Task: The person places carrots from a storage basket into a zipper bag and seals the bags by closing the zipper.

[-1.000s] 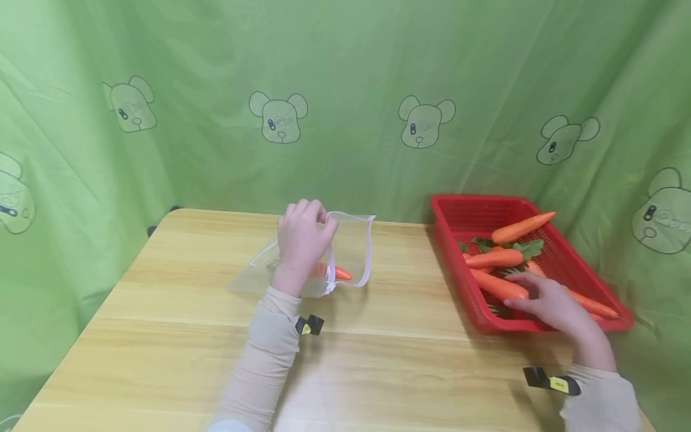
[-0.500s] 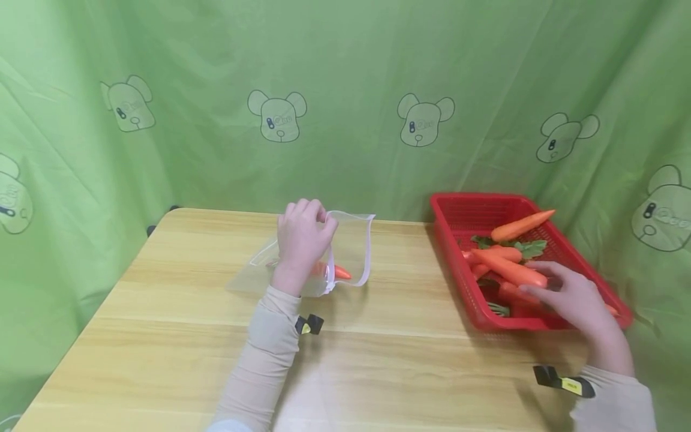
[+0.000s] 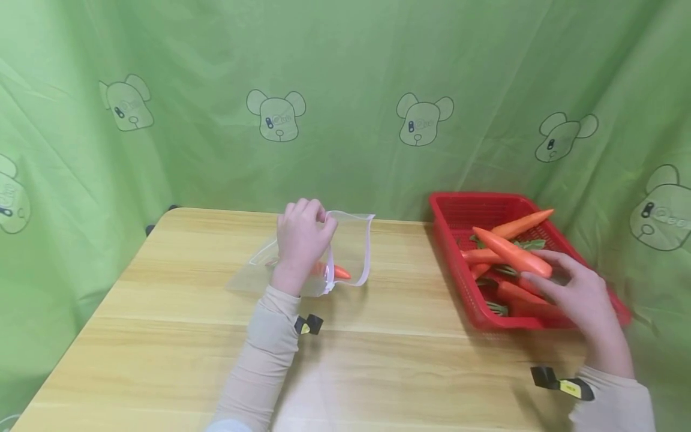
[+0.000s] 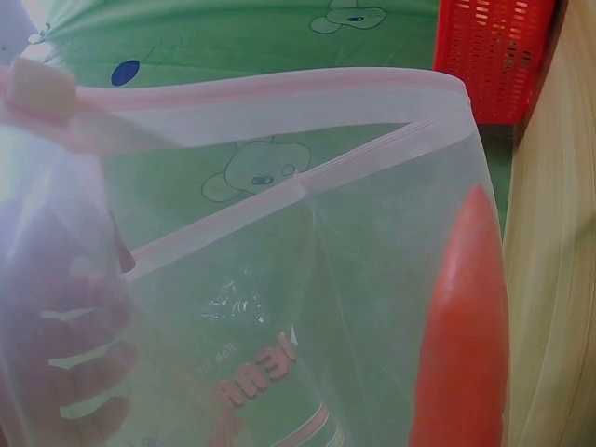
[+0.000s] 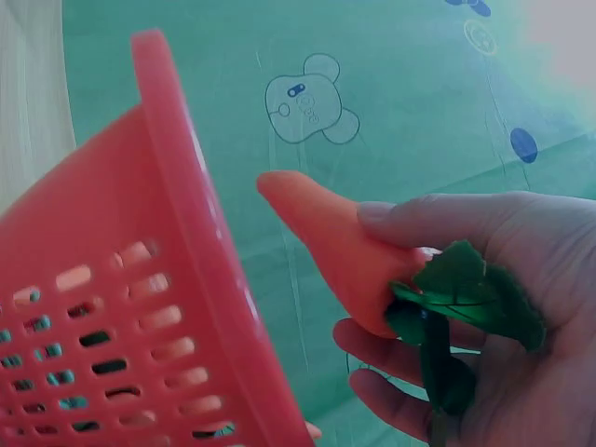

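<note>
My left hand (image 3: 301, 240) pinches the rim of a clear zip bag (image 3: 351, 252) on the wooden table (image 3: 178, 336) and holds its mouth open. One orange carrot (image 3: 341, 273) lies inside the bag (image 4: 279, 307), its tip (image 4: 466, 307) showing through the plastic in the left wrist view. My right hand (image 3: 574, 294) grips another carrot (image 3: 513, 252) by its leafy end, lifted just above the red basket (image 3: 464, 288). In the right wrist view the fingers (image 5: 466, 219) curl round that carrot (image 5: 335, 247) and its green leaves (image 5: 456, 298), beside the basket wall (image 5: 177, 279).
Several more carrots with green tops (image 3: 520, 223) lie in the red basket at the table's right rear. A green curtain with bear prints (image 3: 421, 120) closes in the back and sides. Bare tabletop stretches between bag and basket and along the front.
My right hand has closed on a carrot in the basket and lifted it up, its tip swinging toward the far left. The left hand and bag have stayed still.
</note>
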`<action>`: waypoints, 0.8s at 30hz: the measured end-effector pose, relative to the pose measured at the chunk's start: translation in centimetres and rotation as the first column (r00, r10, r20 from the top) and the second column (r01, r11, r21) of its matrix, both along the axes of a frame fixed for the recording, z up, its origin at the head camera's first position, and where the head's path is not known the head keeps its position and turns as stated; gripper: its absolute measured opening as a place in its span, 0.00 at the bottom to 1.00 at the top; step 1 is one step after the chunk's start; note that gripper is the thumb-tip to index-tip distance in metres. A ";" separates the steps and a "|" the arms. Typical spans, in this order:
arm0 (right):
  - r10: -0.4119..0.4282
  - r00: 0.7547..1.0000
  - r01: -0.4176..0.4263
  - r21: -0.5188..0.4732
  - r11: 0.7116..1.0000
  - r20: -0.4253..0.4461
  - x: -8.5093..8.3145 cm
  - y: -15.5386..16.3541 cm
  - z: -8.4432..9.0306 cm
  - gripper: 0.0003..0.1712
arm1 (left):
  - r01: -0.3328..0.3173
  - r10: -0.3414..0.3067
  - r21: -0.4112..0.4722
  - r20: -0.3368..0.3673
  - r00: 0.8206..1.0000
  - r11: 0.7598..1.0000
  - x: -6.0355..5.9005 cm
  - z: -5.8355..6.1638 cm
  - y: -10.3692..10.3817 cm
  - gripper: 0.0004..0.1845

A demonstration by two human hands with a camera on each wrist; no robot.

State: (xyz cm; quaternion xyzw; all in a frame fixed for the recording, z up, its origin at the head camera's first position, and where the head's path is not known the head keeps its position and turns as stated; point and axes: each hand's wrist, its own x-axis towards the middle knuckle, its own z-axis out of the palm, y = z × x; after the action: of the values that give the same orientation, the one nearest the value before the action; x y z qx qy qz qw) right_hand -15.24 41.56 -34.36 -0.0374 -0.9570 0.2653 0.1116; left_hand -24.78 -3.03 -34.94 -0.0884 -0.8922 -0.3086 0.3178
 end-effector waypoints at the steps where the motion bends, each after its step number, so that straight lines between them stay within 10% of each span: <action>1: 0.002 1.000 -0.002 -0.005 1.000 -0.011 0.0 -0.2 0.1 0.38 | -0.001 0.001 -0.001 0.002 1.000 1.000 0.0 0.0 0.0 0.07; 24: 0.208 0.976 -0.216 -0.147 0.965 -0.071 -0.8 -6.3 0.2 0.33 | -0.003 0.003 -0.007 -0.015 1.000 1.000 -0.1 -0.1 0.0 0.07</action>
State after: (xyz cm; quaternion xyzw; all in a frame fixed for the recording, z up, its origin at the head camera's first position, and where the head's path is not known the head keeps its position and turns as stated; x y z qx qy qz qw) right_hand -16.01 35.29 -34.13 0.0640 -0.9288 0.3494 0.1058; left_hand -24.90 -3.04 -35.06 -0.0906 -0.8910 -0.3042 0.3248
